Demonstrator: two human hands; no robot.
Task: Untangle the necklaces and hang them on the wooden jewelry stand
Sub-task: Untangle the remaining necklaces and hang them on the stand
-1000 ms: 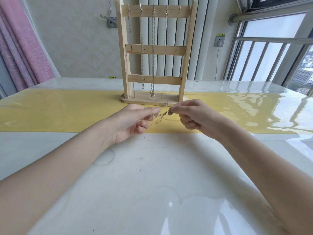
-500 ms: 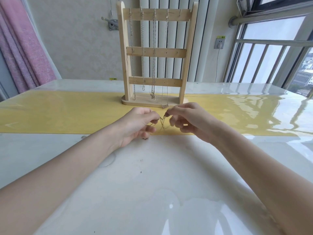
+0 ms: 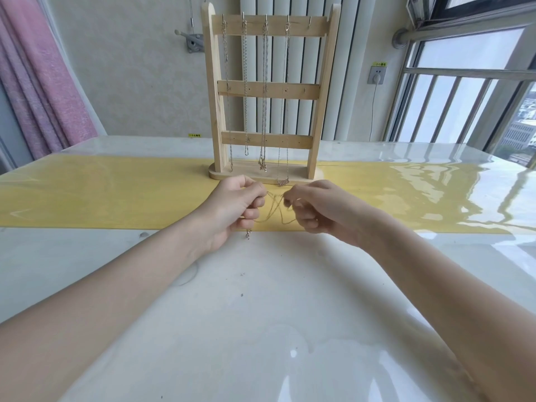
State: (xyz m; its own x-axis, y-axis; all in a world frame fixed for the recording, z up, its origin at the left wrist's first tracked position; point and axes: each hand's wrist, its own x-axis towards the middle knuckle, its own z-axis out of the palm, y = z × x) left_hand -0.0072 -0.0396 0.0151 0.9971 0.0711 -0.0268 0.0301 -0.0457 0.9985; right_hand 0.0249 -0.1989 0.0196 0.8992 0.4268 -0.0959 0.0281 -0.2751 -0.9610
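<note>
- The left hand [image 3: 232, 208] pinches one part of a thin gold necklace [image 3: 274, 210] between thumb and forefinger, the other fingers curled under; its clasp end [image 3: 248, 235] dangles below that hand, just above the table [image 3: 261, 300].
- The right hand [image 3: 316, 210] pinches the same chain from the right, fingers curled in close, so each grip is closed on the chain.
- A second ago the chain was drawn short and taut between the fingertips; now the hands sit a little apart and the strands hang in loose crossing loops between them. I judge that the knot is giving way, though the strands still cross, so the untangling does not look finished.
- The necklace is held over the near edge of the yellow runner [image 3: 116, 195], just in front of the wooden jewelry stand [image 3: 266, 97].
- Four necklaces already hang from hooks on the stand's top bar; the rightmost hook [image 3: 309, 21] looks free, and I take it as the likely place for this chain.
- The chain is fine and snags easily, so a hard pull could tighten the crossing again.
</note>
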